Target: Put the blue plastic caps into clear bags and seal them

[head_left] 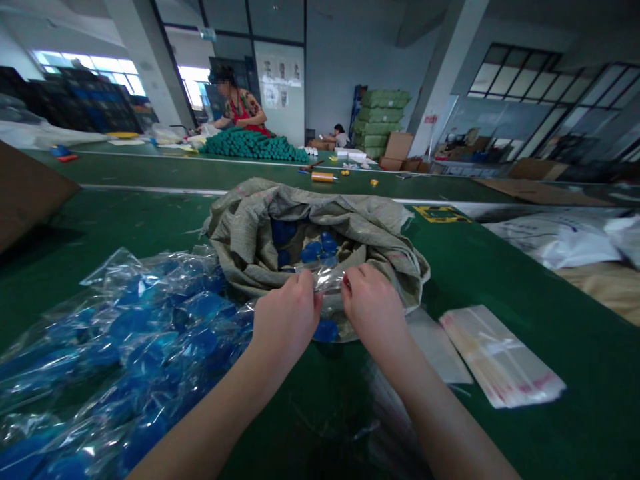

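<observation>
My left hand point(290, 310) and my right hand point(373, 303) are closed on opposite sides of a clear plastic bag point(329, 280). A round blue piece point(327, 331) shows just below, seemingly in the bag's lower part. Behind my hands stands a woven sack point(245, 233) with its rim rolled down and loose blue pieces point(311, 251) inside. To the left lies a heap of blue pieces packed in clear bags point(150, 333). On the right rests a bundle of flat clear bags point(503, 357), with looser bags beside it, partly behind my right forearm.
A cardboard box point(30, 193) juts in at the left edge of the green table point(130, 220). White sacks point(555, 237) lie at the right. Farther back are an orange tube point(324, 177), a pile of green rolls point(253, 145) and a person in a red apron point(243, 110).
</observation>
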The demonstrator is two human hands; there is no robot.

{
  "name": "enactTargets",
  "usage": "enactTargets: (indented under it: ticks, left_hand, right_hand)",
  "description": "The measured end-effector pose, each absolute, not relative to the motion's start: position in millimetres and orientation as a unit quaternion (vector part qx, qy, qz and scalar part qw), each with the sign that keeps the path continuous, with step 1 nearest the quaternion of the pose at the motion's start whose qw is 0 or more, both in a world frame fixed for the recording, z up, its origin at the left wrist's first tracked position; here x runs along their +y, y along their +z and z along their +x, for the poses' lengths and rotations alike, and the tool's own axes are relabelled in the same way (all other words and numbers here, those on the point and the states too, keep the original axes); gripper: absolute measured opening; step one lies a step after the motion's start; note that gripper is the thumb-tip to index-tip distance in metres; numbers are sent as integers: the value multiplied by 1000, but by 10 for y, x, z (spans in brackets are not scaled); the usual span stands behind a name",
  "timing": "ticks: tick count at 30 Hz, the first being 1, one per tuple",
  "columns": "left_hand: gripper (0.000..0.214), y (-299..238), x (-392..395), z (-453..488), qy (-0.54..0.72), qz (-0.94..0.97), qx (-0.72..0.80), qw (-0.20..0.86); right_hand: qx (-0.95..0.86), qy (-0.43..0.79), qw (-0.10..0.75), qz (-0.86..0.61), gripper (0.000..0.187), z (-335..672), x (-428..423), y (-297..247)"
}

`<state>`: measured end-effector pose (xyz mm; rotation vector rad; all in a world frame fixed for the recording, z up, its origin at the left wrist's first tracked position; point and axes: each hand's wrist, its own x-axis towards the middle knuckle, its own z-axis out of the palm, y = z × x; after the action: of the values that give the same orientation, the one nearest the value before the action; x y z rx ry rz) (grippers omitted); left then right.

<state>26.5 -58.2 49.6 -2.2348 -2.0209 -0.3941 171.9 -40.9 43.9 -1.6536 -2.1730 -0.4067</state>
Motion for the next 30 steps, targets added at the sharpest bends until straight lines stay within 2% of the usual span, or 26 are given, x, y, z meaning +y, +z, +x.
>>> enactTargets:
  ticks: [4, 6, 9, 10, 13, 15, 20, 30]
  left_hand:
    - [20, 474, -582, 286, -134, -767, -625, 57]
    - [17, 469, -578, 286, -144, -770, -620, 47]
    - [20, 463, -570, 276, -201, -741, -639, 40]
    - [20, 462, -566, 271, -224, -733, -641, 37]
    - [20, 462, -556, 249, -285, -724, -628, 17]
    - [21, 476, -560, 229, -314, -725, -613, 0]
    - [21, 558, -650, 195, -362, -726, -584, 8]
    - [25, 693, -834, 180, -371, -736, -558, 91]
  right_hand:
    - [-810, -130, 191, -538, 11, 1688, -414, 433]
    - [-805, -116, 238, -530, 13, 1653, -430, 427]
    - [-742, -74, 327, -581, 32, 1603, -456, 417]
    - [-725, -49, 337, -599, 33, 1592, -464, 417]
    - [-720, 35, 309, -620, 15, 1583, -491, 447]
    - [-724, 59, 303, -617, 16, 1588, -519, 490]
    - [-714, 29, 345, -608, 16, 1608, -618, 602]
    - [-712, -17, 362, -601, 13, 1655, -796, 708]
